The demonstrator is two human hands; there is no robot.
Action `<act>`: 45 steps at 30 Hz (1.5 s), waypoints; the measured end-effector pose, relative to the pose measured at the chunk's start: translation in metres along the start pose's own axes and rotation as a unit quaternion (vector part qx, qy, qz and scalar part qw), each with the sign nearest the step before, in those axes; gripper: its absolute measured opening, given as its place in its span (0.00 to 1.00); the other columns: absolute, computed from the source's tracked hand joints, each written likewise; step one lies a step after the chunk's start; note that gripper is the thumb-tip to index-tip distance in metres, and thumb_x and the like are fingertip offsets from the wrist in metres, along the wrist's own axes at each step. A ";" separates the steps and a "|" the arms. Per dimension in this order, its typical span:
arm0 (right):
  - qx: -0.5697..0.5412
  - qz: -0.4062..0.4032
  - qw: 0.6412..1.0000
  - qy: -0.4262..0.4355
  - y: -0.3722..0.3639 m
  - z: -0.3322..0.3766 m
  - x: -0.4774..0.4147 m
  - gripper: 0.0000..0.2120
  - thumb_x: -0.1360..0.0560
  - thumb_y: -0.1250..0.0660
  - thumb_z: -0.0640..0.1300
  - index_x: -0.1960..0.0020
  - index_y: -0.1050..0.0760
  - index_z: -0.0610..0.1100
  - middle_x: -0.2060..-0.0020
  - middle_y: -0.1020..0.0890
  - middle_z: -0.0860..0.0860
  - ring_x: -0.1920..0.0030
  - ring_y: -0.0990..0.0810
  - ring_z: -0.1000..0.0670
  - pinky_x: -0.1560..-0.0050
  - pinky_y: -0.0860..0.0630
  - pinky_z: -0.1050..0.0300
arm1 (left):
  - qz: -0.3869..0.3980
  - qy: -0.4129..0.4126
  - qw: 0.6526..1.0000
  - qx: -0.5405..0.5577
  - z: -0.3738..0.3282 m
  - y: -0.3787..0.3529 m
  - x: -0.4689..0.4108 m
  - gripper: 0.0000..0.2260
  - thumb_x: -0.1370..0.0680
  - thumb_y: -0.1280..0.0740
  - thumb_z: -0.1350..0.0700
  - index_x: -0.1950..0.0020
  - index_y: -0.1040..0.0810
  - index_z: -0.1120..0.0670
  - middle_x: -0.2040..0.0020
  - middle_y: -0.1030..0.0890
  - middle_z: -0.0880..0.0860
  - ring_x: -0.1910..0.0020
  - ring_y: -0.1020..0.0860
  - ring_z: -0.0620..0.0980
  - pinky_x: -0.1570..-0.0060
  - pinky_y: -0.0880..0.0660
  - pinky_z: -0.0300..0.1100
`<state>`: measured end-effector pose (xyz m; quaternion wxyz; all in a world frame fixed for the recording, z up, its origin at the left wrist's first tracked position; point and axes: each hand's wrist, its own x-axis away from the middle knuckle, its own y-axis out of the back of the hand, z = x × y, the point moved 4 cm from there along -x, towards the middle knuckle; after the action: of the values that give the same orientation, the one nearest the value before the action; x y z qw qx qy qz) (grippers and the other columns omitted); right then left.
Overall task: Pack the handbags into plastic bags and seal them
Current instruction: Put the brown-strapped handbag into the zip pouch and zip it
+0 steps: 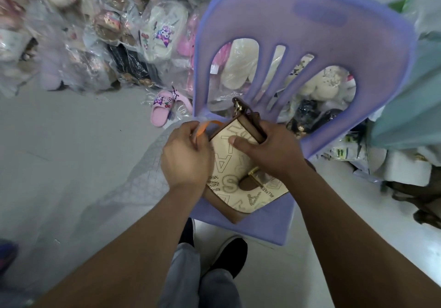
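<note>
**A:** On the seat of a purple chair [310, 33], we steady a beige handbag [226, 164] — the right hand [274, 150] grips its upper edge beside the brown strap [253, 126], thumb [241, 142] flat on the lettered front.

**B:** And the left hand [186, 155]?

**A:** Its fingers are curled, pinching an orange strip [202, 127] at the handbag's corner. A grey plastic bag [145, 171] lies under that wrist, just beside the handbag.

**B:** How should we handle this step?

**A:** In our judgement, we hold firm with the right hand so the handbag cannot slide on the seat, and draw the strip gently — a jerk could twist it. Whether film already covers the handbag, we cannot tell.
</note>
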<state>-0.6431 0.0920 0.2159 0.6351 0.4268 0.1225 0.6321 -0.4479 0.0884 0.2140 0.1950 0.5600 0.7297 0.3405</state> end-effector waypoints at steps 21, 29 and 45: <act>-0.085 0.028 0.996 0.020 -0.039 -0.001 0.013 0.22 0.27 0.27 0.56 0.38 0.33 0.60 0.50 0.17 0.57 0.48 0.18 0.48 0.47 0.21 0.47 | 0.121 0.075 0.989 -0.030 -0.041 -0.018 -0.012 0.07 0.21 0.37 0.50 0.56 0.27 0.51 0.60 0.21 0.52 0.56 0.23 0.58 0.57 0.26 0.47; -0.147 0.049 0.987 0.031 -0.034 0.000 0.013 0.17 0.27 0.25 0.50 0.43 0.29 0.59 0.57 0.20 0.61 0.54 0.20 0.55 0.51 0.21 0.52 | 0.105 0.163 0.979 0.055 -0.037 -0.021 -0.024 0.06 0.22 0.37 0.54 0.56 0.25 0.54 0.61 0.21 0.50 0.56 0.23 0.55 0.57 0.29 0.42; -0.179 0.126 0.976 0.017 -0.031 0.026 -0.006 0.09 0.24 0.29 0.46 0.46 0.26 0.54 0.61 0.17 0.59 0.53 0.19 0.52 0.45 0.23 0.51 | 0.142 -0.033 0.971 -0.189 -0.050 -0.024 -0.043 0.11 0.22 0.39 0.63 0.40 0.27 0.60 0.45 0.21 0.61 0.45 0.23 0.60 0.51 0.33 0.44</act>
<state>-0.6045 0.0816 0.2072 0.6144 0.3073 -0.0371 0.7258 -0.4850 0.0304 0.2272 0.2710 0.6222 0.5580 0.4776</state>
